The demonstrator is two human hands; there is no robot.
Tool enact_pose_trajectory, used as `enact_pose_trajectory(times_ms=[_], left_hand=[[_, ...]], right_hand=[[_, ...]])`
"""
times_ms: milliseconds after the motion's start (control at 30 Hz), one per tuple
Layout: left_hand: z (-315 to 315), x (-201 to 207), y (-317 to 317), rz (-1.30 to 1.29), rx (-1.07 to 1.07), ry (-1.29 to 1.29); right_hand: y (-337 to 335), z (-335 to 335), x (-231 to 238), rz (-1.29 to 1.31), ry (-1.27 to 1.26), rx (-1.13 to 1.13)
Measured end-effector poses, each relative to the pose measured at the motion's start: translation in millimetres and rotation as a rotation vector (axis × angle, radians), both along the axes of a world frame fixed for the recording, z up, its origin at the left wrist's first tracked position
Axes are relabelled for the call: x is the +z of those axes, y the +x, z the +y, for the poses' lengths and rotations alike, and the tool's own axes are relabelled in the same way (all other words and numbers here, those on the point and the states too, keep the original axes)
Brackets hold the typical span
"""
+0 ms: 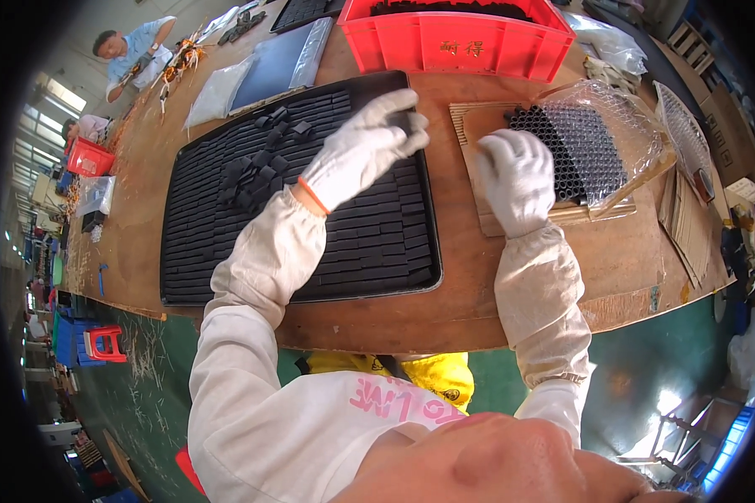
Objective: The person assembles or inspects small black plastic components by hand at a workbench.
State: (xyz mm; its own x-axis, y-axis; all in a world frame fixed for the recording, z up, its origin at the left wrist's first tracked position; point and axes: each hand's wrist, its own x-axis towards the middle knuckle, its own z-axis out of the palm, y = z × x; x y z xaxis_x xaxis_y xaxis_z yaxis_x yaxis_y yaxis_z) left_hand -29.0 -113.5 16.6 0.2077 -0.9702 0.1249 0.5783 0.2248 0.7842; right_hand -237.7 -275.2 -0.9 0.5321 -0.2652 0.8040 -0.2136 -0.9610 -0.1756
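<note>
1. Nearest the camera, the person's cream-sleeved forearms rose from the lower edge toward a worn brown wooden workbench [478,293].
2. At the tray's upper right corner, the left hand [365,147], in a white knit glove with an orange cuff band, pinched a small black rectangular block [400,122] between its fingertips.
3. That hand hovered over a large black shallow plastic tray [180,289], whose floor was lined with neat rows of similar black blocks.
4. A loose heap of black blocks [260,163] lay jumbled on the rows in the tray's upper left part, well apart from the held block.
5. Just right of the tray, the right hand [516,176], also white-gloved, rested palm down with fingers spread and grasped nothing.
6. Its fingertips touched a packed cluster of small black tubes [575,147] standing on end, partly covered by clear bubble wrap [625,113].
7. Tubes and wrap sat on a brown corrugated cardboard sheet [486,222].
8. Beyond them stood a red plastic crate [461,46] at the bench's far edge.
9. At the far left end, another person in a light blue shirt [130,50] worked.
</note>
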Motion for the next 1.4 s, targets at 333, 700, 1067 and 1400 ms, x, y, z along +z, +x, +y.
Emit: enact_pose_trajectory(times_ms=[333,700,1067,1400], left_hand=[[27,-16,-51,-0.002,0.051,0.313],[27,-14,-53,-0.017,0.087,0.382],[24,-32,-39,0.372,0.005,0.191],[27,-39,-26,0.398,-0.119,0.216]], right_hand=[[-12,-35,-28,0.190,-0.074,-0.256],[-10,-35,-23,0.189,-0.112,-0.164],[-9,-29,-25,0.187,-0.143,-0.166],[-9,-31,-25,0.160,-0.133,-0.203]])
